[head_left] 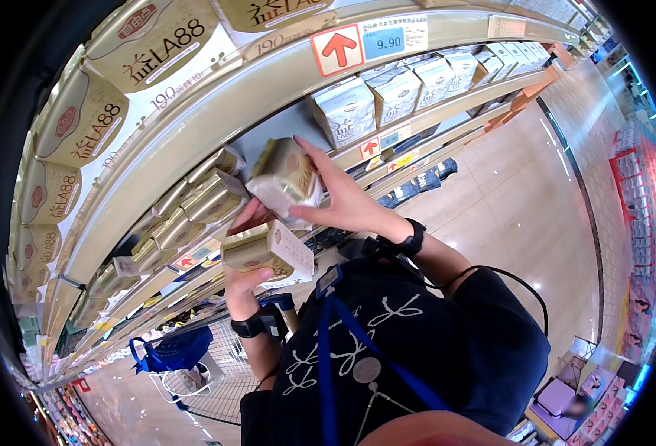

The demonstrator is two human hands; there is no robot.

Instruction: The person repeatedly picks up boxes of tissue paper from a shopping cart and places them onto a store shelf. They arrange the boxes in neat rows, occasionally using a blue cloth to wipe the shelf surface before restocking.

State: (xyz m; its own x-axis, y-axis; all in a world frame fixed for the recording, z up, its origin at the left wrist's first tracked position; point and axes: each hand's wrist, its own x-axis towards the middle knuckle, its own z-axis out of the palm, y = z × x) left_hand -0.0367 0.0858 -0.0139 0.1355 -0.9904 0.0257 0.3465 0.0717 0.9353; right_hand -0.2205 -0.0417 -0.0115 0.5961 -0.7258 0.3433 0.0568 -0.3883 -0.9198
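My left hand (243, 284) is closed around a gold-and-white sanitary pad pack (292, 251), held in front of my chest with its white side facing right. Just above it, my right hand (339, 195) grips a second gold-and-white pack (287, 171), tilted and a little blurred, by its right side. This one is at the front of a shelf, over a gap in the row (272, 137). Left of the gap stand several matching gold packs (213, 197). To its right is a row of white-and-silver packs (343, 111).
Larger gold packs (83, 126) line the shelf above, behind a price rail (447, 33). Lower shelves hold dark blue packages (417, 186). A wire shopping cart (228, 383) with a blue bag (172, 349) stands at lower left. Tiled floor (506, 193) stretches along the right.
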